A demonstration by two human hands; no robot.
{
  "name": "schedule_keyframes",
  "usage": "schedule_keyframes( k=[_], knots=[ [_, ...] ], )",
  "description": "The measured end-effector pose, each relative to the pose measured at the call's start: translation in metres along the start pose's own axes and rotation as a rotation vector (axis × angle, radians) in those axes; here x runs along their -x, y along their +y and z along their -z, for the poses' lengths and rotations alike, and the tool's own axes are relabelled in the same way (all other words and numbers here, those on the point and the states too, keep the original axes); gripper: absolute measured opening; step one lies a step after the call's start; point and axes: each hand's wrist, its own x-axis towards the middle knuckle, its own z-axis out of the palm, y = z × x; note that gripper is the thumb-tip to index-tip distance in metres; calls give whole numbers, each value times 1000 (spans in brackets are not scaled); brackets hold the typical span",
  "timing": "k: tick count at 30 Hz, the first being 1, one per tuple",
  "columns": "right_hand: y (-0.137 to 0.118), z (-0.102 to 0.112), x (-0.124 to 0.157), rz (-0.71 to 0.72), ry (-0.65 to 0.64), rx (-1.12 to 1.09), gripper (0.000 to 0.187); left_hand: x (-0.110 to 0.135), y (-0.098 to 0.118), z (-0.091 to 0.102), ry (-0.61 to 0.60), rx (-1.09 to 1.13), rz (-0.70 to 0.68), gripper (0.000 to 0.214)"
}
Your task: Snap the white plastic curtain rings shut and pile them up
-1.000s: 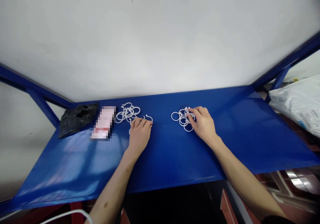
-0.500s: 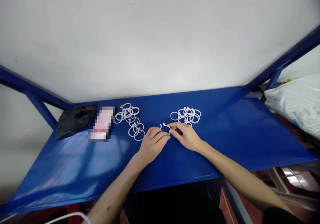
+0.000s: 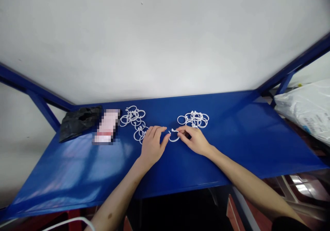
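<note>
My right hand [image 3: 193, 140] pinches the right side of a white curtain ring [image 3: 174, 141] between thumb and fingertips. That ring has a gap at its top, with a small knob beside the gap. Just left of it, my left hand [image 3: 153, 143] is open, thumb and fingers apart, the thumb tip close to the ring; whether it touches is unclear. Behind my left hand lies a loose cluster of similar rings [image 3: 132, 116], partly covered by the fingers. Beyond my right hand is a second pile of rings [image 3: 197, 117].
All of this lies on a blue table [image 3: 232, 135] against a pale wall [image 3: 165, 45]. To the left are a black plastic bag [image 3: 79, 123] and a blurred-out pink object [image 3: 107, 126]. A white package [image 3: 308, 109] is at the right, by the blue frame.
My left hand has let go of the ring, moved slightly left and spread its fingers. More of the ring shows now, still in my right hand. The view has shifted slightly.
</note>
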Motion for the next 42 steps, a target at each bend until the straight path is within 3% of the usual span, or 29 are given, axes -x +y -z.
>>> schedule_keyframes(
  k=[3,6,13,21,27,31,36,39,42],
  knots=[
    [-1,-1,2,46,-20,15,19,-1,-4,0,-165,31,19,16],
    [-2,-2,3,86,-21,29,21,-1,-5,-1,-228,106,35,19],
    [-1,-3,4,285,-6,95,19,3,-9,-6,-269,339,115,17],
    [-1,-8,8,404,-42,254,21,7,-10,-11,-201,272,-21,26],
    [-4,-2,4,456,-40,400,23,4,-7,-12,-226,188,-60,25],
    [-2,17,-2,399,80,475,19,-2,-11,-6,-223,61,-74,16],
    [8,55,-4,163,295,561,18,-7,-33,16,-87,-240,124,26],
    [15,73,-4,47,260,563,17,-8,-43,31,-134,-356,206,35],
    [21,81,-4,4,136,543,12,-7,-48,40,-267,-398,235,41]
  ],
)
